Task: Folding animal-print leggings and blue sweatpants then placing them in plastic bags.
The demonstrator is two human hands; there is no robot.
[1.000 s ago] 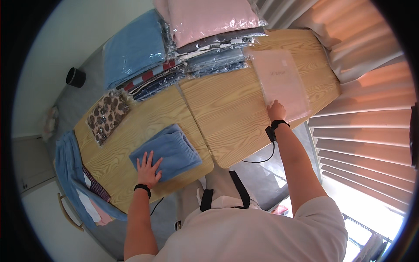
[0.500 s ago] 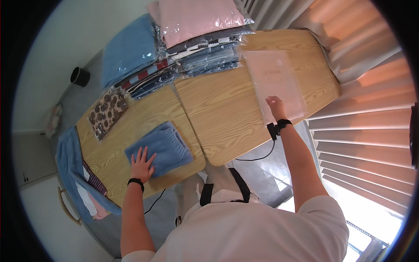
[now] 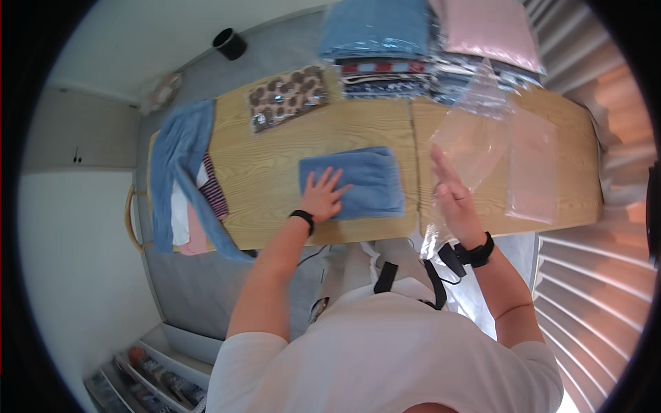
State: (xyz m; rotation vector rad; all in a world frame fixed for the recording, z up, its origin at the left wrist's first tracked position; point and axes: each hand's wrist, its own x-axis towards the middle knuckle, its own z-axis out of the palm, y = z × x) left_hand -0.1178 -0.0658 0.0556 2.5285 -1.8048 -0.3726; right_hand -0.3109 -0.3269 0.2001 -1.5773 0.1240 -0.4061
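A folded blue garment (image 3: 368, 182) with a ribbed edge lies on the table in front of me. My left hand (image 3: 322, 198) rests flat on its left part, fingers spread. To the right, my right hand (image 3: 454, 203) holds a clear plastic bag (image 3: 475, 141) up off the table; its fingers are nearly straight, and the exact pinch is hard to make out. The lifted bag hangs loosely, partly over the hand and forearm. Another flat clear bag (image 3: 533, 165) lies on the table to the right of it.
Stacks of bagged garments stand at the back, topped by blue (image 3: 375, 31) and pink (image 3: 485, 31) ones. A bagged spotted garment (image 3: 288, 98) lies left of them. Loose clothes (image 3: 180, 179) hang over the left table end. A black bin (image 3: 230, 44) stands on the floor.
My right hand has lifted a clear bag off the others and brought it left, toward the blue garment. My left hand stays on the garment. The view has turned leftward.
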